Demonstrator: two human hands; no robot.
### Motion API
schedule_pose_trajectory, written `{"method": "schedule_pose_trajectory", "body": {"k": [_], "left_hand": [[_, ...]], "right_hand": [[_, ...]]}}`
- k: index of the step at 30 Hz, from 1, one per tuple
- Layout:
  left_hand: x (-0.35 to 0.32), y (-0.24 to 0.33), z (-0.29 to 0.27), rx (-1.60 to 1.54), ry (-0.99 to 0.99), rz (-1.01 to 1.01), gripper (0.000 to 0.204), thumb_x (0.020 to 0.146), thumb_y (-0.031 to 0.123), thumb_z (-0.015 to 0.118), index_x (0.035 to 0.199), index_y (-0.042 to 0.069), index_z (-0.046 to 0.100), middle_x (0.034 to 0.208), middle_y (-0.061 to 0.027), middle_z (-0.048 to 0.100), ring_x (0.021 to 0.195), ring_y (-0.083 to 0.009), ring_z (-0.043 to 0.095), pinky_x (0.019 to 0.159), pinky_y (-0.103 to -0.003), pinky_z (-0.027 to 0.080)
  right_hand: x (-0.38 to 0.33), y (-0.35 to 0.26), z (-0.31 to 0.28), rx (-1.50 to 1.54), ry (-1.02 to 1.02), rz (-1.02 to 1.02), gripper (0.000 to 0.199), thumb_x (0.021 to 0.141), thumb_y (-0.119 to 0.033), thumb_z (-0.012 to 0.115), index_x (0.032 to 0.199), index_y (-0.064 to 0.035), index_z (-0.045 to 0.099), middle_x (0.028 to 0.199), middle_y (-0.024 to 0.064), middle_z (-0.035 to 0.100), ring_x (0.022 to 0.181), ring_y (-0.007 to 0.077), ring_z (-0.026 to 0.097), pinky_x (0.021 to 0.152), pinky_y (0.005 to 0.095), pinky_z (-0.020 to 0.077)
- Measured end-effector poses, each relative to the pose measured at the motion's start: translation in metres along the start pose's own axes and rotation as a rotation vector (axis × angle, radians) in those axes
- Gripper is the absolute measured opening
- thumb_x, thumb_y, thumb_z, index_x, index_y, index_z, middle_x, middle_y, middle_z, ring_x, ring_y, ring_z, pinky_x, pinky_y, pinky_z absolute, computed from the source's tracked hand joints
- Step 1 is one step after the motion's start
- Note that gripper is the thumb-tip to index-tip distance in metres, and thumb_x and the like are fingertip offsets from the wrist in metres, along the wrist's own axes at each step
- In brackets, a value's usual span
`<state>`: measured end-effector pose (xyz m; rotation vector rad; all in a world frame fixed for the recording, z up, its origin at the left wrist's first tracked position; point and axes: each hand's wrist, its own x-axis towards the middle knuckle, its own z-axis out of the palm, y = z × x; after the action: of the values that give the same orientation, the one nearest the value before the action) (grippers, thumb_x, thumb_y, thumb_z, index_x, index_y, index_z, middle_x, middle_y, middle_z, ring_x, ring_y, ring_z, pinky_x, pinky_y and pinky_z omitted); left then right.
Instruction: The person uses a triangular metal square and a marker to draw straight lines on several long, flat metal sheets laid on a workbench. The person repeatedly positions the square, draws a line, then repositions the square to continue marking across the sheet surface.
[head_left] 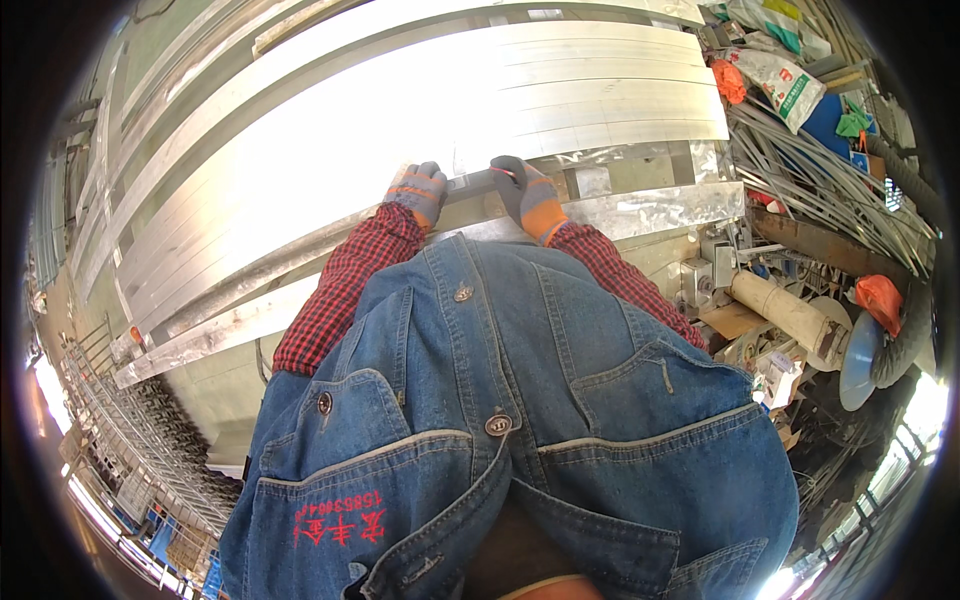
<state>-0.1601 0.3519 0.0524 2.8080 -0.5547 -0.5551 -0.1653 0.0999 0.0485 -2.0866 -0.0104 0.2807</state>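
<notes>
Two gloved hands meet at the near edge of our work: our left hand (pixel 420 190), in a grey knit glove with orange palm and fingertips, is curled over a long, narrow grey metal bar (pixel 470 181), and our right hand (pixel 528 195), in a matching glove, is clenched on the same bar just beside it. The bar lies across the front edge of a broad stack of bright silver sheet-metal strips (pixel 560 85), which spread away from us over the counter (pixel 640 212) and glare so strongly in the sun that we cannot make out their surface near the hands. It looks as if the bar rests on the strips, though the glare makes that hard to tell. Our red-and-black checked sleeves (pixel 345 290) run down from the gloves into a blue denim bib (pixel 500 400) with metal buttons and red stitched marks on one pocket. To our right, well apart from the hands, lie a tangle of thin grey metal rods (pixel 820 180), a thick cream-coloured roll (pixel 780 305), a white printed sack (pixel 785 85) and a crumpled orange bag (pixel 878 298). To our lower left stands a grey wire-mesh rack (pixel 140 440).
</notes>
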Motion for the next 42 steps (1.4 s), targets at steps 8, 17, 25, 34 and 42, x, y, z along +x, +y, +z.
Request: {"method": "schedule_pose_trajectory", "body": {"k": [8,17,25,34,42], "left_hand": [[-0.001,-0.001,0.004,-0.017,0.019,0.003,0.022,0.105,0.026,0.064,0.118,0.008,0.071,0.131,-0.012,0.066,0.126,-0.0372,0.063,0.104,-0.049,0.056],[-0.002,0.001,0.002,-0.014,0.01,-0.017,0.023,0.105,0.024,0.063,0.12,0.009,0.07,0.133,-0.0121,0.065,0.127,-0.0373,0.063,0.104,-0.049,0.056],[-0.002,0.003,-0.001,-0.005,-0.007,-0.033,0.024,0.103,0.021,0.063,0.122,0.008,0.069,0.134,-0.0124,0.063,0.128,-0.0372,0.062,0.105,-0.048,0.056],[-0.003,0.002,0.0,-0.022,0.0,-0.02,0.024,0.102,0.02,0.064,0.122,0.008,0.07,0.134,-0.0125,0.063,0.127,-0.0377,0.062,0.104,-0.049,0.056],[-0.004,0.001,0.001,-0.04,0.029,-0.015,0.022,0.103,0.021,0.064,0.12,0.008,0.07,0.132,-0.0126,0.064,0.125,-0.0374,0.063,0.103,-0.049,0.056]], "right_hand": [[0.015,-0.019,0.003,-0.136,-0.066,-0.075,0.031,0.108,-0.025,0.061,0.136,-0.0152,0.071,0.125,0.0164,0.077,0.116,0.0382,0.072,0.103,0.047,0.057],[0.047,-0.023,0.02,-0.466,-0.103,-0.323,0.041,0.107,-0.016,0.054,0.147,-0.0158,0.064,0.139,0.0125,0.071,0.132,0.0355,0.063,0.114,0.0467,0.0502],[0.062,-0.026,0.025,-0.576,-0.108,-0.363,0.052,0.098,-0.003,0.059,0.149,-0.0135,0.061,0.146,0.0115,0.068,0.135,0.0362,0.061,0.117,0.0459,0.0489],[0.069,-0.027,0.032,-0.646,-0.114,-0.377,0.047,0.101,-0.007,0.057,0.147,-0.0135,0.063,0.145,0.0096,0.069,0.134,0.036,0.062,0.115,0.0468,0.0502],[0.069,-0.03,0.031,-0.654,-0.113,-0.382,0.046,0.1,-0.007,0.057,0.146,-0.0128,0.064,0.145,0.0096,0.069,0.132,0.0362,0.063,0.113,0.0475,0.0514]]}}
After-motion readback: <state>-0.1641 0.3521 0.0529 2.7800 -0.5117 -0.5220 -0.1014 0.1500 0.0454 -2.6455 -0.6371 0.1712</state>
